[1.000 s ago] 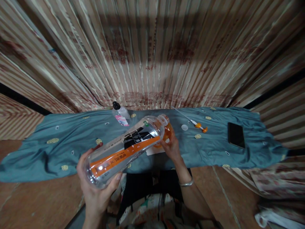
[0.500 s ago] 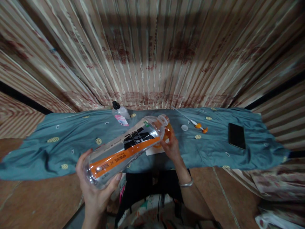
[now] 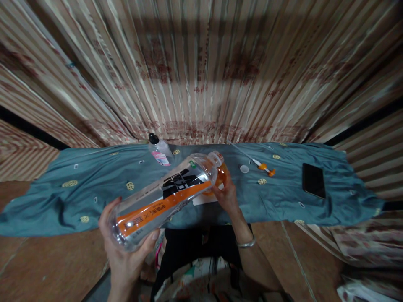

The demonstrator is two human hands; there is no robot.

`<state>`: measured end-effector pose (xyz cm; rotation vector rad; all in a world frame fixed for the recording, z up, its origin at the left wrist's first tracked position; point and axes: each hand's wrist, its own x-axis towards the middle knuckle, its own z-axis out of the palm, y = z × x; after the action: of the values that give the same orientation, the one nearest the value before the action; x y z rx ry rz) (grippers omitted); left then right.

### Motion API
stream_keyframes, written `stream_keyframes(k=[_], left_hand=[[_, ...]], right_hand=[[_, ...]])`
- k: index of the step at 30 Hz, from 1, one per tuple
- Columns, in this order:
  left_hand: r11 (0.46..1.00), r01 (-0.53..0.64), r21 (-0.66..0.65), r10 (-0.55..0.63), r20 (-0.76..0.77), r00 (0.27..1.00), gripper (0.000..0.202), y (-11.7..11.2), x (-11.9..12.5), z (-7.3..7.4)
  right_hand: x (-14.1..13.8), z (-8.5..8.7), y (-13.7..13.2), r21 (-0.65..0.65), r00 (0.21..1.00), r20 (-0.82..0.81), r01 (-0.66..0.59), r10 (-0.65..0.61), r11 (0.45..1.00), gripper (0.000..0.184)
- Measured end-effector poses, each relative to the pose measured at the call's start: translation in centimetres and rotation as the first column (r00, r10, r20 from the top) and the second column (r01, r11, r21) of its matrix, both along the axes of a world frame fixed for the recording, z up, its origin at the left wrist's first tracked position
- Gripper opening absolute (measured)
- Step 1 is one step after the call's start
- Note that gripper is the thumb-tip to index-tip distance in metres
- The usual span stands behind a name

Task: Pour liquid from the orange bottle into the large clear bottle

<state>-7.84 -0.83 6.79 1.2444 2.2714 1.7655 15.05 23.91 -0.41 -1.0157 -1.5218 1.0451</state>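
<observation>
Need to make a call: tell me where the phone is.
Head view: the phone lies flat on the blue cloth, far right, beyond the orange-tipped tool.

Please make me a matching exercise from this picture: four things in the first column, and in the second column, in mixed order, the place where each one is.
Things
1. large clear bottle
2. orange container
3. small bottle with black cap
4. black phone

Places
A. flat on the right end of the blue cloth
B. tilted, its base gripped in the left hand
C. far edge of the cloth, near the wall
D. in the right hand, at the large bottle's mouth

Pairs: 1-B, 2-D, 3-C, 4-A
</observation>
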Motion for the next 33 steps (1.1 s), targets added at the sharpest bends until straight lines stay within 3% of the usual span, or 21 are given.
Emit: stream_keyframes(k=[22, 27, 33], left_hand=[[1.0, 0.007, -0.003, -0.007, -0.005, 1.0, 0.103, -0.1, -0.4, -0.2], [1.0, 0.021, 0.005, -0.021, -0.076, 0.997, 0.1, -0.1, -1.3, -0.3], [1.0, 0.0, 0.019, 0.001, -0.041, 0.999, 0.102, 1.0, -1.2, 0.1]], right_hand=[[0.1, -0.3, 0.1, 0.01, 1.0, 0.011, -0.014, 0.014, 1.0, 0.061], [0.0, -0.2, 0.0, 0.006, 1.0, 0.005, -0.02, 0.02, 1.0, 0.063], [0.0, -0.2, 0.0, 0.002, 0.999, 0.037, -0.034, 0.034, 0.999, 0.063]])
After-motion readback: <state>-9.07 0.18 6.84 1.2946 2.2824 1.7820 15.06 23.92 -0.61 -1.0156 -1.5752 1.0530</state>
